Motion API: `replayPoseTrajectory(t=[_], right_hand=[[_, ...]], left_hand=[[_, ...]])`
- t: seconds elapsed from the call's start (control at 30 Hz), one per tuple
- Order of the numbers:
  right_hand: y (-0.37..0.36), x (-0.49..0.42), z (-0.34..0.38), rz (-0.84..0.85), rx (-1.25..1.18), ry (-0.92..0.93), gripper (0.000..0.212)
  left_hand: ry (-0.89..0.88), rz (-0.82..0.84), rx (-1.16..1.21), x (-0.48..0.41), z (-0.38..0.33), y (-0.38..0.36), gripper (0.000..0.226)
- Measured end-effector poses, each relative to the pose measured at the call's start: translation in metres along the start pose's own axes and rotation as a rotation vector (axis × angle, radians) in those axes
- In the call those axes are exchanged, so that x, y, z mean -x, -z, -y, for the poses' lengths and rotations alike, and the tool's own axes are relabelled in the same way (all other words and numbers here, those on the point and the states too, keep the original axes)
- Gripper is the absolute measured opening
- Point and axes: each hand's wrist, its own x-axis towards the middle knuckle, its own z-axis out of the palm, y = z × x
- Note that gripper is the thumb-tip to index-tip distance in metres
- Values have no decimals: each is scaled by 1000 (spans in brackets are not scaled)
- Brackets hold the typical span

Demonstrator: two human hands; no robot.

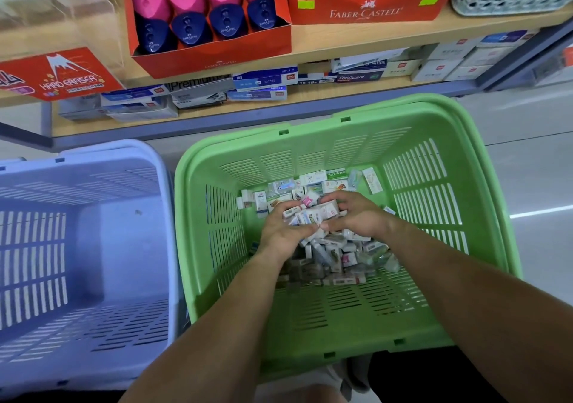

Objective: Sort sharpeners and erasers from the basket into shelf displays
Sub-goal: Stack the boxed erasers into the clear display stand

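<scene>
head view: left hand, right hand, fingers curled round eraser bunch in green basket; pickup step; next: lift to shelf, frame top.

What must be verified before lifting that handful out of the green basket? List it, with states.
1. Grip: left hand and right hand cupped round the boxed erasers: ok.
2. Hold firm: cannot tell; some boxes stick out between the hands.
3. Handful is all erasers: cannot tell, labels too small.
4. Exit: green basket handles folded down, way up open: ok.
5. Target: Hard Eraser display in sight on the shelf: ok.
</scene>
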Motion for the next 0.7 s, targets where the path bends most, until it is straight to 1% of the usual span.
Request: replayPoseTrajectory(t=[0.13, 0.23, 0.33, 0.43, 0.53, 0.63, 0.7], right_hand=[[5, 1, -1, 3, 3, 8, 55], [5, -2, -2, -51, 23, 26, 52], [6, -4, 0, -90, 23, 46, 52], [8, -5, 2, -83, 11, 75, 53], [5, -5, 3, -67, 195, 89, 49], [2, -4, 13, -163, 415, 100, 39], [2, 2, 23, -215, 535, 77, 38]], left_hand=[[-16, 18, -21, 0, -1, 0, 57], [10, -4, -33, -4, 0, 0, 54], [50, -9, 44, -8, 4, 2, 56], [71, -29, 132, -7, 0, 2, 51], [47, -79, 98, -9, 0, 2, 45], [51, -121, 141, -7, -2, 4, 43], [30, -135, 171, -5, -7, 7, 43]])
